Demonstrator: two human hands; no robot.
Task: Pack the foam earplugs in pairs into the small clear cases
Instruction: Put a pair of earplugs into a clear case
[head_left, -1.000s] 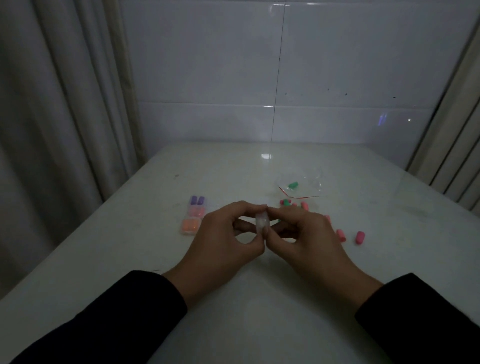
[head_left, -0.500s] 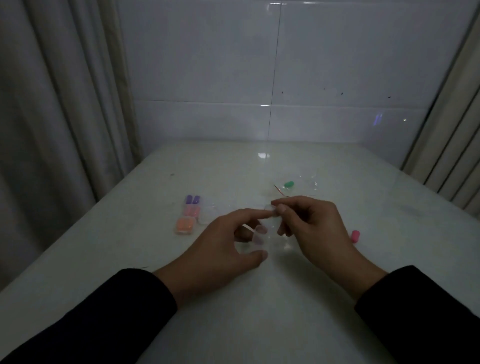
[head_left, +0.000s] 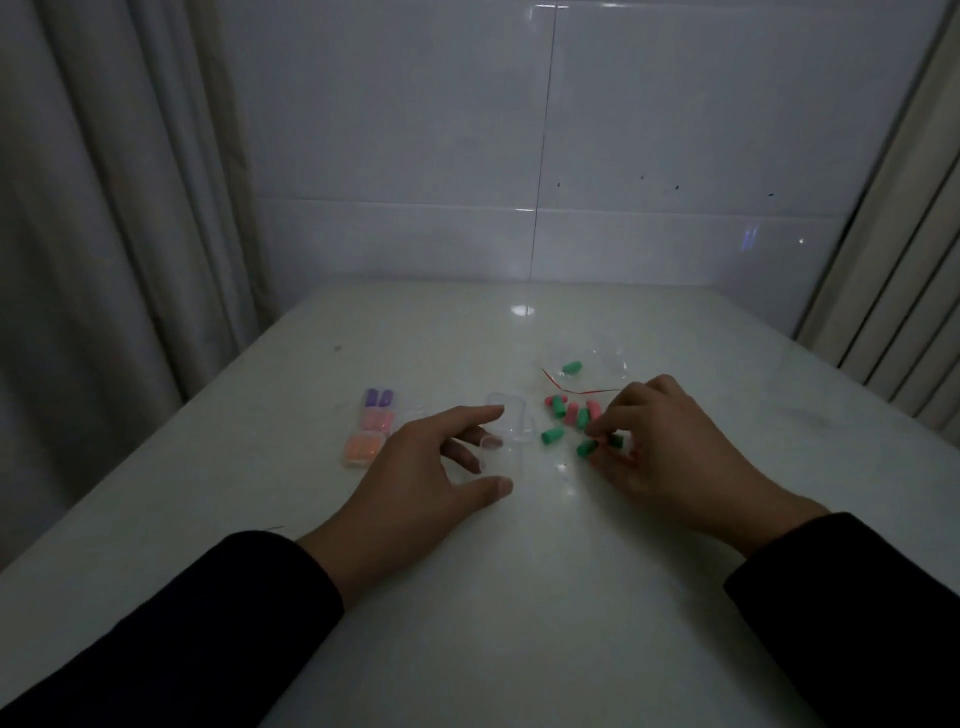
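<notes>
A small clear case (head_left: 508, 426) lies open on the white table (head_left: 519, 597), lid flipped back. My left hand (head_left: 431, 473) rests beside it, a fingertip and the thumb spread round its near half. Loose green and pink earplugs (head_left: 569, 415) lie in a cluster right of the case. My right hand (head_left: 670, 447) reaches into that cluster and its fingertips pinch a green earplug (head_left: 587, 447). Three filled cases sit in a row at the left: purple (head_left: 378, 399), pink (head_left: 376, 420) and orange (head_left: 362, 448).
A clear plastic bag (head_left: 592, 364) with a red strip and one green earplug (head_left: 571, 368) lies behind the cluster. A tiled wall stands at the table's far edge, curtains hang at the left and a ribbed panel at the right.
Both hands held the clear case up together a second ago. It now lies open on the table. My right hand has moved right to the earplugs.
</notes>
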